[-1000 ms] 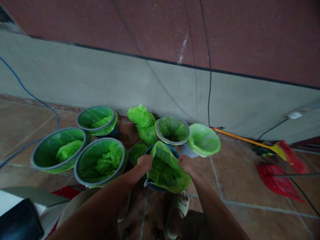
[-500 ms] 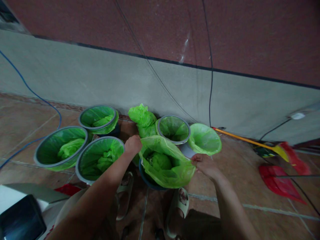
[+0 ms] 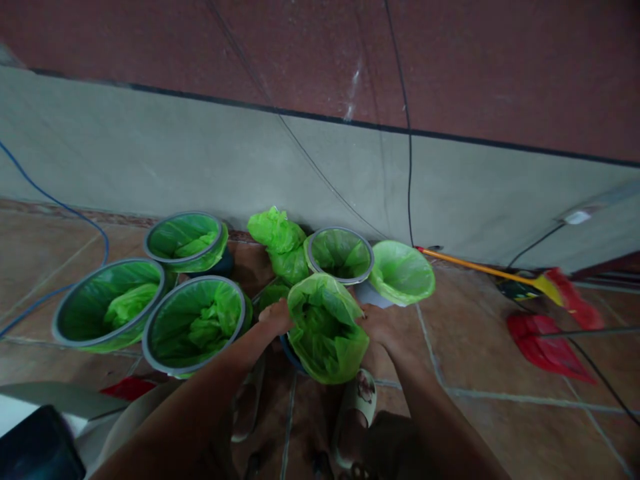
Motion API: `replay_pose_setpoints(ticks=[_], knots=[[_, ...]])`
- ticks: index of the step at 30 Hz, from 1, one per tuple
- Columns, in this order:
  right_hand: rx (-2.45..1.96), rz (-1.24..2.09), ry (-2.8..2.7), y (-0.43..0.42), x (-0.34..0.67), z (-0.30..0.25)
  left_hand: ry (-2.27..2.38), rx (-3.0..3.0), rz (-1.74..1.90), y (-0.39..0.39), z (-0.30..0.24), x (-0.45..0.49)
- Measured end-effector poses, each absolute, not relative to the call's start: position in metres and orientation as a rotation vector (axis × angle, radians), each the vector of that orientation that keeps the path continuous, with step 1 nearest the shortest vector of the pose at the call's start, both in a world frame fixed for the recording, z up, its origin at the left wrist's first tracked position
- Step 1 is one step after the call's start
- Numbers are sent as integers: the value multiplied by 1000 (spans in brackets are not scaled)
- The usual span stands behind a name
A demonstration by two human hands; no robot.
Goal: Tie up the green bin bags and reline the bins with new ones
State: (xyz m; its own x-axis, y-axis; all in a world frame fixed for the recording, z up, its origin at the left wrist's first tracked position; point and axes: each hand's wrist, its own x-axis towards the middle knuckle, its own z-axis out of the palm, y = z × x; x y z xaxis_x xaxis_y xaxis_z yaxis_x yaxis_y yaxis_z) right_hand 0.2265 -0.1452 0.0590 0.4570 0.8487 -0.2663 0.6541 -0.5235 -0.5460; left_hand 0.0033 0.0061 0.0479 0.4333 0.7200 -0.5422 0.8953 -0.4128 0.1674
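Between my feet, a green plastic bag [image 3: 327, 363] stands up with its mouth open, its lower part in a blue bin [image 3: 294, 357] that shows only at the left. My left hand [image 3: 275, 318] is closed on the bag's left edge. On the opposite edge my right hand [image 3: 374, 325] grips the plastic, its fingertips partly hidden. Behind the bag is a grey-rimmed bin [image 3: 341, 230] with a green liner, beside a pale bin [image 3: 405, 270] whose green liner hangs over its rim. A bunched green bag [image 3: 280, 233] leans by the wall.
Grey-rimmed bins [image 3: 150, 323] with green liners stand in a group at the left. At the right lie a red dustpan [image 3: 533, 340] and a broom [image 3: 475, 267]. A blue cable [image 3: 50, 200] crosses the left floor. A phone [image 3: 40, 443] rests on a box at lower left.
My hands have come closer together, the right one moving left. The bag's mouth has narrowed and its sides bulge less. The view has shifted slightly.
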Motion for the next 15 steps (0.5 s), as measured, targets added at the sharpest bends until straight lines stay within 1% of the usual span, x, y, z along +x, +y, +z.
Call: replay_pose_setpoints(ticks=[4, 9, 15], knots=[[-2574, 605, -1355, -141, 222, 75, 1317, 2276, -612, 7, 42, 0], [-2779, 604, -1346, -138, 220, 86, 1298, 2240, -655, 9, 38, -5], [-2769, 674, -1365, -139, 222, 81, 1223, 2246, -655, 4, 33, -9]])
